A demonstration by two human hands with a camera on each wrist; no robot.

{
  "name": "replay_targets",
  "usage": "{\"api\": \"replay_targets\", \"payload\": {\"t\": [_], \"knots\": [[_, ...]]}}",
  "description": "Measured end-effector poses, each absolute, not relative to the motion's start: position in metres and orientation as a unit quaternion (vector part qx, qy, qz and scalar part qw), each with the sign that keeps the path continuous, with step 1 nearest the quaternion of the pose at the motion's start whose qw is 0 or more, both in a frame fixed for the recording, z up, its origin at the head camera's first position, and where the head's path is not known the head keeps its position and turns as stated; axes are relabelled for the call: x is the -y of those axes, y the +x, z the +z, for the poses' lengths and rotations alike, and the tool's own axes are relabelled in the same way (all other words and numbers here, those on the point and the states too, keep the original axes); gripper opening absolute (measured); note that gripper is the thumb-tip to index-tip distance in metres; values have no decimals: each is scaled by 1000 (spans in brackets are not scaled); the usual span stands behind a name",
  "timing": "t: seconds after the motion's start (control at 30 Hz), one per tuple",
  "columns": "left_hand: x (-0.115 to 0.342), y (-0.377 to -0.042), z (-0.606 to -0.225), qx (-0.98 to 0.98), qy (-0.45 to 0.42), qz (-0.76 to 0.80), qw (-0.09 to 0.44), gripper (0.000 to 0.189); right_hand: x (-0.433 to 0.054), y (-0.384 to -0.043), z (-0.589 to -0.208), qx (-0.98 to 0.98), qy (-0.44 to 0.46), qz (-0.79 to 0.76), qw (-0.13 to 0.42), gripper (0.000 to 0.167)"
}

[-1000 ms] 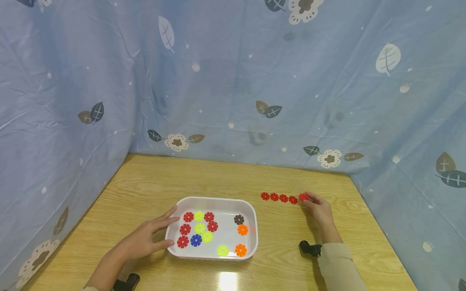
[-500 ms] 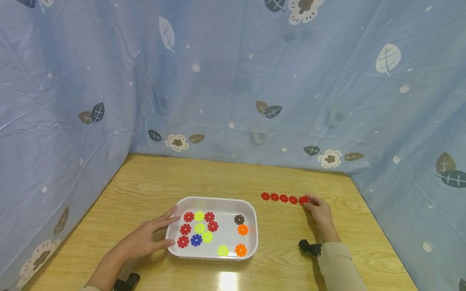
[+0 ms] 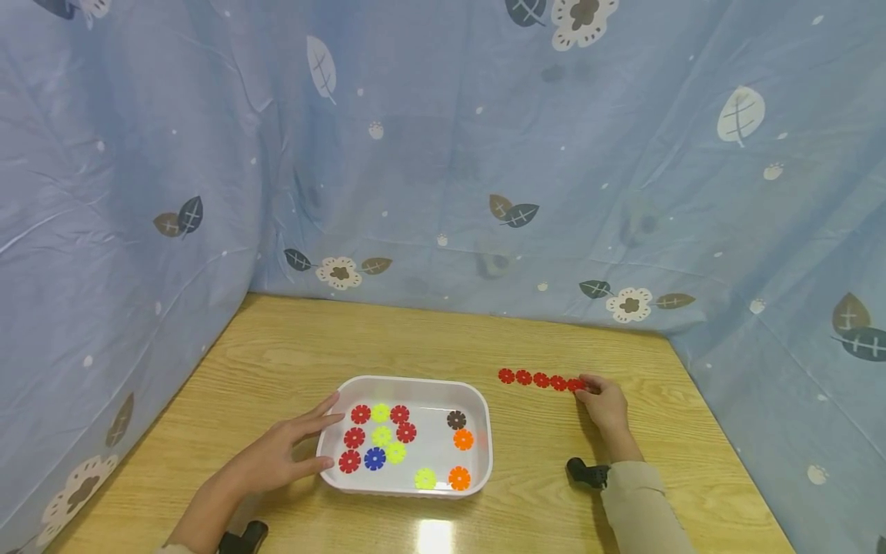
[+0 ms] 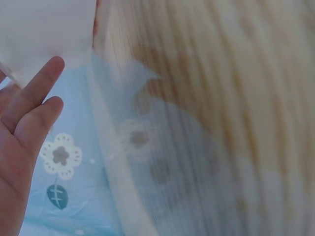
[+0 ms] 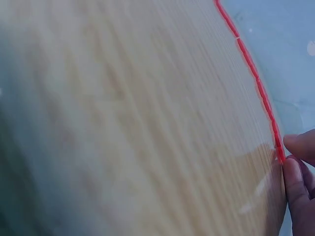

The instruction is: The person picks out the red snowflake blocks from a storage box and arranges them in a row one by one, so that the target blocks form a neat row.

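A row of several red notched plastic discs [image 3: 541,380] lies on the wooden table, right of the tray. At its right end, my right hand [image 3: 606,402] pinches the last red disc [image 3: 574,385] between thumb and finger. The right wrist view shows the row [image 5: 265,101] edge-on, with the fingertips [image 5: 293,169] at its near end. My left hand [image 3: 277,454] rests against the left side of the white tray [image 3: 404,493], fingers spread and fairly straight. In the left wrist view, those fingers [image 4: 47,81] reach the tray's wall [image 4: 49,29].
Inside the tray lie red, yellow, orange, blue and brown notched discs, such as a blue disc [image 3: 374,458] and a brown disc [image 3: 456,419]. A patterned blue curtain [image 3: 443,154] borders the table [image 3: 388,331] at the back and sides.
My right hand has brought the last red disc down and left to the row's end, closing the gap beside its neighbour. The left hand and tray stay in place.
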State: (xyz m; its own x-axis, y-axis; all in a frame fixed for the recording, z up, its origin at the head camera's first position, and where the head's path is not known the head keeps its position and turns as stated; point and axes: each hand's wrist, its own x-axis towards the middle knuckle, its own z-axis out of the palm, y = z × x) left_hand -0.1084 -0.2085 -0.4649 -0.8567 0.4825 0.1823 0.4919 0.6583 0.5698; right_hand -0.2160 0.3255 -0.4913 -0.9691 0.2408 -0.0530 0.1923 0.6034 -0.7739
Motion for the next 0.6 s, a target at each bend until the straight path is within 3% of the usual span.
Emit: {"api": "replay_targets", "payload": {"t": [0.6], "knots": [[209, -110, -465, 911, -260, -320, -8, 60, -311, -205, -469, 863, -86, 498, 1, 52]]}}
